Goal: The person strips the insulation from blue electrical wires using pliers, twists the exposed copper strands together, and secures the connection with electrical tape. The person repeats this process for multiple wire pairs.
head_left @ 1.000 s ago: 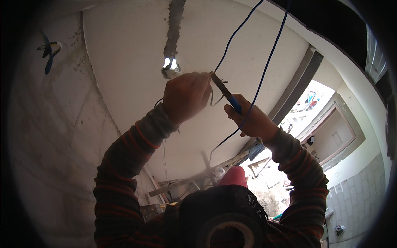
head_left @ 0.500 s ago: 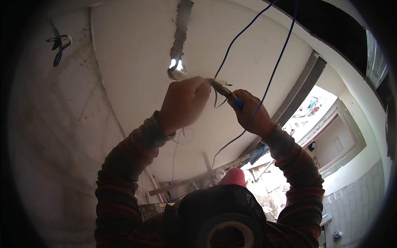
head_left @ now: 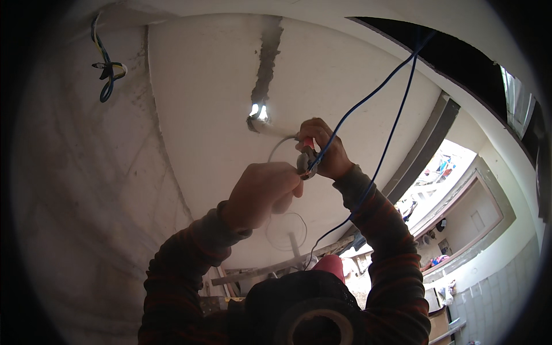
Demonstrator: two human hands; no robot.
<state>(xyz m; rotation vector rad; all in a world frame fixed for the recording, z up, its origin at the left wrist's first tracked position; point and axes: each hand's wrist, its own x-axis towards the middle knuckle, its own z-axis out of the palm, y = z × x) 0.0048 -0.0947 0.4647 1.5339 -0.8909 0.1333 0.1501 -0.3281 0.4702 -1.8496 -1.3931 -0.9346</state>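
My right hand [head_left: 329,148] is closed around pliers [head_left: 306,161] with a red grip, their metal jaws pointing down toward my left hand. A blue wire [head_left: 368,96] runs down from the upper right to these jaws, and a coppery bare end [head_left: 303,175] shows just below them. My left hand [head_left: 261,190] is closed, thumb and fingers pinched at that bare end; the fingertips are partly hidden. Beyond the hands, a white conduit [head_left: 270,130] comes out of a hole in the pale surface, with a thin pale wire [head_left: 279,144] curving from its end.
A second strand of blue wire [head_left: 397,115] hangs across my right forearm. Knotted wires [head_left: 107,70] dangle at upper left. A dark beam [head_left: 422,144] runs along the right, near an opening and a doorway [head_left: 467,215]. Wooden planks [head_left: 247,276] lie low down.
My right hand has moved up and left and turned the pliers, so the jaws now point downward with the red grip showing. My left hand has dropped lower, below the conduit.
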